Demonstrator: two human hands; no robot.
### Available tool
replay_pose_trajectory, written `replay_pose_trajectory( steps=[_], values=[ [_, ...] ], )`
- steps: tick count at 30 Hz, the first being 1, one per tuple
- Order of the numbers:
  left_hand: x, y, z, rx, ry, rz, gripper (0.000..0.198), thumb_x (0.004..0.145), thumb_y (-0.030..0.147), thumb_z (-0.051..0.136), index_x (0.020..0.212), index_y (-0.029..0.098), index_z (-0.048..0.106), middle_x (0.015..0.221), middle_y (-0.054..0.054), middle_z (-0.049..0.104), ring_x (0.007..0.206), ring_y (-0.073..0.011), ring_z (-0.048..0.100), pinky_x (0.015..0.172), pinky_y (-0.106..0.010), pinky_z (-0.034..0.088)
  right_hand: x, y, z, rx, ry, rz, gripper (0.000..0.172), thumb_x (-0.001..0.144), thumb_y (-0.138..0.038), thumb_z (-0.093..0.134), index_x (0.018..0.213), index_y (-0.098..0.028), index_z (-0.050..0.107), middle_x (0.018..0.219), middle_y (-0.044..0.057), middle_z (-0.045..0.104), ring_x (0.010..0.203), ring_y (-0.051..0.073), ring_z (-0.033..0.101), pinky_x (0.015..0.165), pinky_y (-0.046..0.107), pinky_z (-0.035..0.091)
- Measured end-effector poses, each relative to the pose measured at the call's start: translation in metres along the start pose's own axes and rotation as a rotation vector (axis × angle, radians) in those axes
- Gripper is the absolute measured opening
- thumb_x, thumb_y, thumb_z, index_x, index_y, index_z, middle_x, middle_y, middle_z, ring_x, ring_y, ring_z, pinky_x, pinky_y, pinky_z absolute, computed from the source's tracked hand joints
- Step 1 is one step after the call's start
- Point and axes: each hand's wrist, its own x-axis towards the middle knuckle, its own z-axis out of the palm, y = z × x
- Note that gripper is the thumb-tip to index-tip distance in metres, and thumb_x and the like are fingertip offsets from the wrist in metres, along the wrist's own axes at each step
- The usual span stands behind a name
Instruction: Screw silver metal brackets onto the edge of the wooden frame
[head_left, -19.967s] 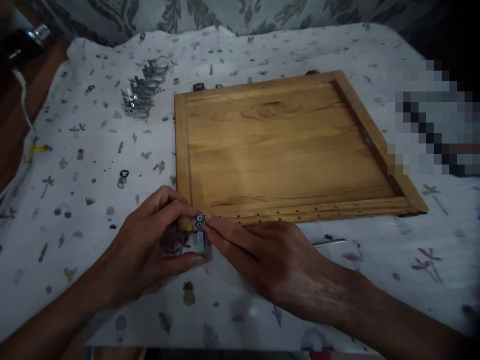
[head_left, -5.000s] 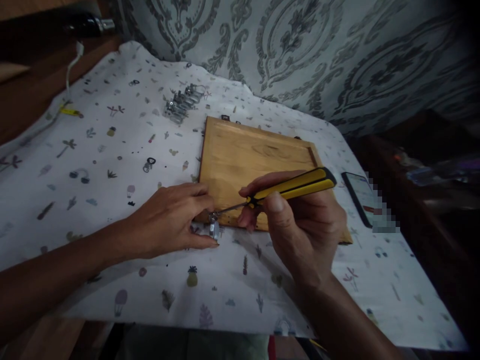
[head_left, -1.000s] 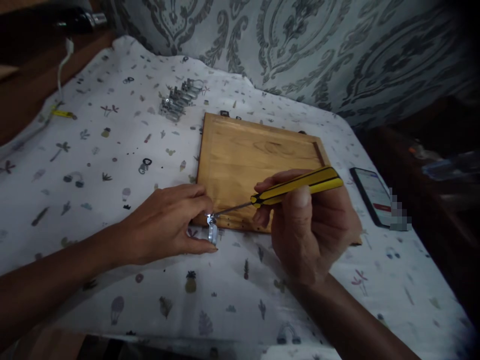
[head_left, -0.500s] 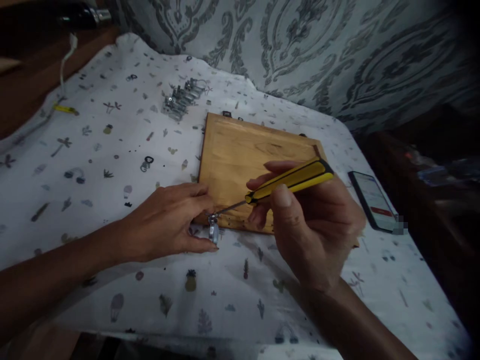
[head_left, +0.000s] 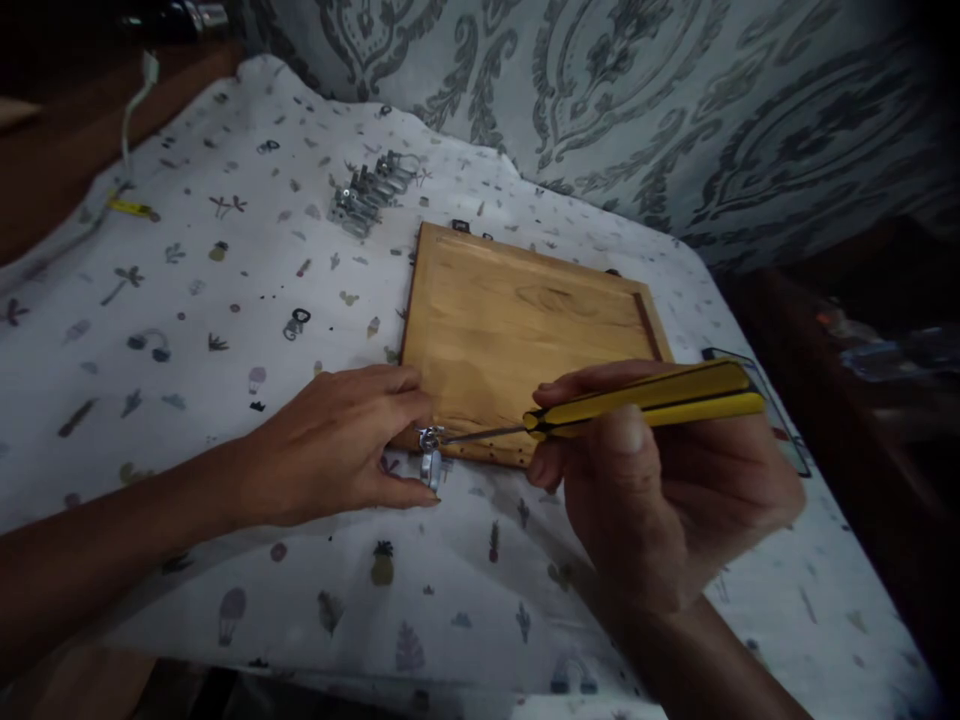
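Currently, your left hand's (head_left: 337, 440) fingers pinch the latch (head_left: 430, 470) at the board's (head_left: 517, 325) near-left corner; your right hand's (head_left: 675, 500) fingers grip the driver (head_left: 645, 402), tip at the latch. Risk: the low shaft angle could let the tip skid into your left fingers; too dim to tell if it is seated. A slack pinch might skew the latch. Room: more leftward on the worktop (head_left: 300, 610); rightward, the phone (head_left: 796, 450) and edge lie near.
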Motion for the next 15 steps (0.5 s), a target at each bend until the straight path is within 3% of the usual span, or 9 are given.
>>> replay_pose_trajectory(
  steps=[15],
  values=[
    [0.0001, -0.0007, 0.0011, 0.001, -0.007, -0.011, 0.029, 0.079, 0.038, 0.081, 0.084, 0.019, 0.06, 0.087, 0.002, 0.056, 0.079, -0.0159, 0.057, 0.061, -0.025, 0.035, -0.0023, 0.0003, 0.0006, -0.018, -0.042, 0.032, 0.008, 0.094, -0.024, 0.072, 0.101, -0.021, 0.071, 0.095, 0.0, 0.074, 0.049, 0.005, 0.064, 0.043, 0.019, 0.057]
  ],
)
